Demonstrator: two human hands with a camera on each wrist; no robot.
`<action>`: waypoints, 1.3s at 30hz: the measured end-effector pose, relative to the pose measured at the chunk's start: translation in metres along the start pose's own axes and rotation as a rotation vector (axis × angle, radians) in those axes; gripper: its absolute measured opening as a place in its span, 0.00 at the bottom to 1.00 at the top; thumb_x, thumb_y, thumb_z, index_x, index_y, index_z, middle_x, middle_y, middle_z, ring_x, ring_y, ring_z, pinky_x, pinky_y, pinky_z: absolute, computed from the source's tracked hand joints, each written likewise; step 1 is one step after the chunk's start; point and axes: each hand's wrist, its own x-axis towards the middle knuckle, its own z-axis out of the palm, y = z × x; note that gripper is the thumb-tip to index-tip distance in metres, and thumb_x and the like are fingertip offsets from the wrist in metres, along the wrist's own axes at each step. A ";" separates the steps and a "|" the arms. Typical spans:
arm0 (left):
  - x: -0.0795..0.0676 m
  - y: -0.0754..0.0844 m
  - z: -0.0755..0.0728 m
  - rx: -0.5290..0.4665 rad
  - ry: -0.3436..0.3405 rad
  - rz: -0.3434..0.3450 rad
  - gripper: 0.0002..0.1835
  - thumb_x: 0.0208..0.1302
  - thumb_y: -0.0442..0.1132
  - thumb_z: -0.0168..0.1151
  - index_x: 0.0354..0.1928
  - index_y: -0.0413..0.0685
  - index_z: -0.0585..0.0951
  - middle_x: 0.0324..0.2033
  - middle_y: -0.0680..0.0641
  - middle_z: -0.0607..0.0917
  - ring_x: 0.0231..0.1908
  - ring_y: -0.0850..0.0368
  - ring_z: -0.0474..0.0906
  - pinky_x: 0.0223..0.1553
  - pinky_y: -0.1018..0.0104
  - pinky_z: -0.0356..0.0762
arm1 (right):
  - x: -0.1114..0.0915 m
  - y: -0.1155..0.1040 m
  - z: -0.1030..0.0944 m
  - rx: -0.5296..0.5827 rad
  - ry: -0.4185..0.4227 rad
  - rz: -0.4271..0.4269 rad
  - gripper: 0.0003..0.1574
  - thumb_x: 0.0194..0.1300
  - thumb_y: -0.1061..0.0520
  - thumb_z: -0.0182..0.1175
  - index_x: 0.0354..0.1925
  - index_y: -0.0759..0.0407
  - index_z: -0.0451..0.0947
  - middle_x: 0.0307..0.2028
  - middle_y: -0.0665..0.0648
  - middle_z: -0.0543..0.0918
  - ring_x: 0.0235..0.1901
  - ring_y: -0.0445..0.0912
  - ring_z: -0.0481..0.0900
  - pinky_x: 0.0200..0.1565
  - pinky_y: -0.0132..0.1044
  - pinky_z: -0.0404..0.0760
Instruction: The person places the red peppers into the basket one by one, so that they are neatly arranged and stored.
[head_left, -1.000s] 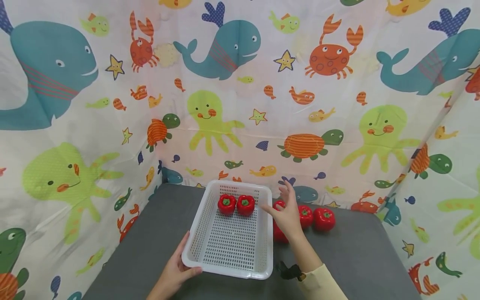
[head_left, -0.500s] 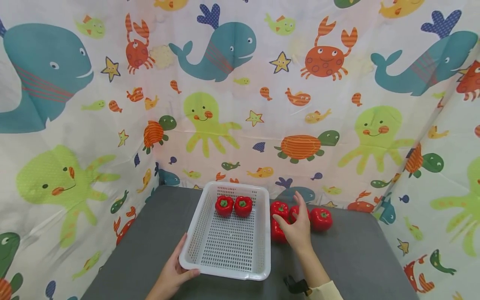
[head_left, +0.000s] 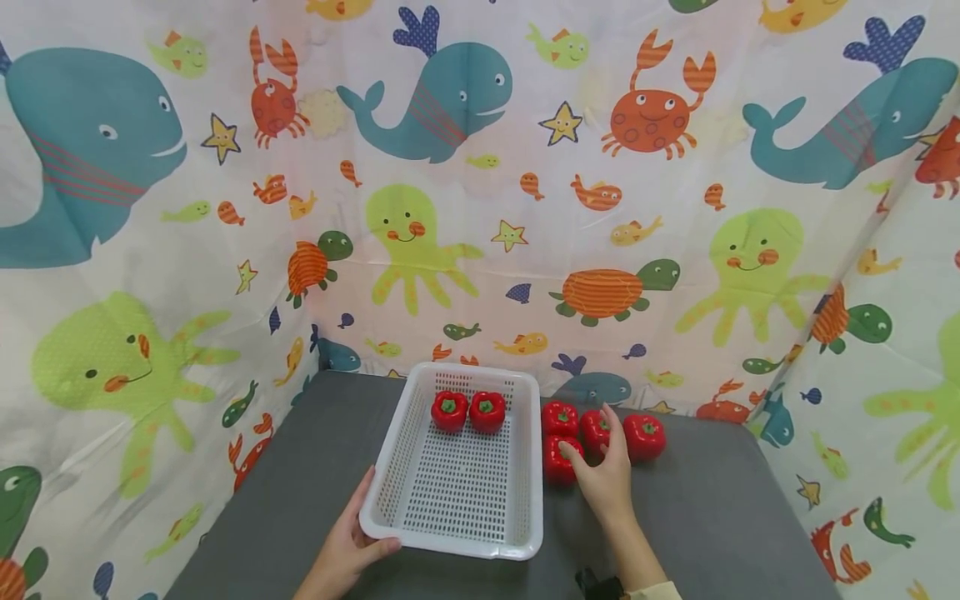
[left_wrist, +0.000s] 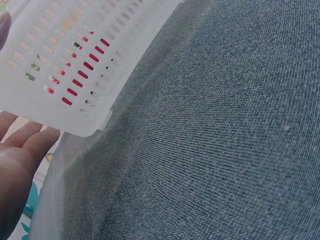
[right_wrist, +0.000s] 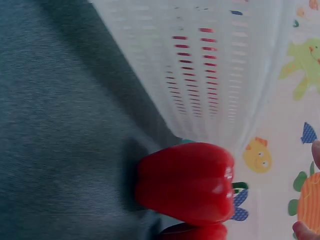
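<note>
A white perforated plastic basket sits on the dark cloth, with two red bell peppers side by side at its far end. My left hand grips the near left corner, thumb over the rim and fingers along the outer wall. To the right of the basket, several more red bell peppers stand in a cluster. Over them is my right hand, thumb and fingers spread apart, nearest the middle bell pepper and holding nothing. In the right wrist view, one bell pepper shows large beside the basket wall; only fingertips appear at the edge.
Dark grey cloth covers the table. Behind and on both sides hangs a white curtain printed with sea animals. A black strap is at my right wrist, near a pale sleeve cuff.
My right hand has moved from beside the basket's right rim rightward and down over the loose bell peppers. The left hand keeps its grip on the basket; the head view shifted slightly.
</note>
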 end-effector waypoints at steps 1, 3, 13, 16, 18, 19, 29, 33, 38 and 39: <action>0.000 0.000 0.000 0.003 -0.002 0.002 0.61 0.58 0.25 0.71 0.80 0.73 0.44 0.78 0.41 0.53 0.69 0.28 0.63 0.55 0.55 0.82 | -0.001 0.003 0.000 -0.001 -0.004 0.005 0.60 0.55 0.52 0.77 0.77 0.43 0.55 0.74 0.55 0.65 0.73 0.56 0.63 0.66 0.64 0.71; 0.000 0.000 0.000 0.009 -0.005 0.003 0.60 0.58 0.26 0.71 0.80 0.73 0.44 0.78 0.40 0.53 0.69 0.28 0.63 0.55 0.55 0.82 | -0.004 0.009 0.001 0.001 -0.014 0.020 0.59 0.55 0.52 0.77 0.77 0.45 0.55 0.74 0.56 0.65 0.72 0.58 0.63 0.66 0.64 0.71; 0.000 -0.001 -0.001 0.019 0.007 0.003 0.61 0.57 0.27 0.72 0.80 0.73 0.45 0.78 0.41 0.54 0.69 0.27 0.64 0.54 0.55 0.83 | -0.014 0.032 0.005 0.007 -0.091 0.100 0.57 0.56 0.53 0.76 0.76 0.50 0.56 0.74 0.61 0.64 0.73 0.59 0.61 0.66 0.67 0.69; 0.000 -0.001 -0.001 0.025 0.015 0.008 0.61 0.57 0.27 0.73 0.80 0.72 0.45 0.78 0.41 0.54 0.69 0.28 0.64 0.54 0.56 0.83 | -0.016 0.037 0.007 0.012 -0.098 0.097 0.56 0.56 0.52 0.77 0.76 0.52 0.58 0.73 0.61 0.66 0.72 0.60 0.62 0.65 0.68 0.68; 0.000 0.000 -0.001 0.030 0.020 0.011 0.61 0.56 0.27 0.73 0.80 0.72 0.46 0.78 0.41 0.55 0.69 0.28 0.64 0.54 0.57 0.83 | -0.017 0.040 0.008 0.016 -0.099 0.099 0.56 0.55 0.52 0.77 0.75 0.52 0.59 0.73 0.59 0.66 0.72 0.60 0.63 0.66 0.67 0.69; 0.000 0.000 -0.001 0.033 0.023 0.012 0.61 0.55 0.27 0.74 0.80 0.72 0.46 0.78 0.41 0.55 0.69 0.28 0.64 0.54 0.57 0.83 | -0.018 0.042 0.009 0.018 -0.101 0.101 0.57 0.55 0.52 0.77 0.76 0.51 0.59 0.73 0.59 0.66 0.72 0.60 0.63 0.66 0.67 0.69; -0.001 0.001 0.000 0.036 0.045 -0.003 0.62 0.54 0.27 0.75 0.80 0.73 0.47 0.77 0.44 0.56 0.68 0.30 0.65 0.54 0.58 0.83 | -0.018 0.056 0.015 -0.019 -0.211 0.160 0.56 0.56 0.53 0.77 0.76 0.46 0.59 0.75 0.59 0.62 0.74 0.60 0.58 0.67 0.65 0.66; 0.000 0.000 -0.001 0.044 0.055 -0.009 0.62 0.54 0.28 0.76 0.80 0.73 0.47 0.77 0.44 0.57 0.68 0.31 0.66 0.55 0.59 0.83 | -0.018 0.062 0.017 -0.006 -0.224 0.164 0.55 0.56 0.54 0.77 0.76 0.47 0.60 0.75 0.59 0.62 0.75 0.60 0.57 0.67 0.65 0.65; 0.000 0.001 0.000 0.041 0.053 -0.004 0.62 0.54 0.27 0.75 0.80 0.72 0.47 0.77 0.45 0.57 0.69 0.31 0.66 0.55 0.59 0.83 | -0.019 0.067 0.018 0.027 -0.225 0.184 0.52 0.57 0.57 0.75 0.75 0.49 0.62 0.74 0.62 0.63 0.74 0.62 0.58 0.68 0.64 0.65; -0.001 0.002 0.000 0.040 0.053 0.000 0.62 0.53 0.27 0.75 0.80 0.72 0.47 0.77 0.45 0.57 0.69 0.31 0.65 0.55 0.59 0.83 | -0.019 0.067 0.018 0.034 -0.223 0.185 0.51 0.58 0.58 0.75 0.74 0.50 0.63 0.74 0.62 0.64 0.74 0.63 0.59 0.68 0.64 0.66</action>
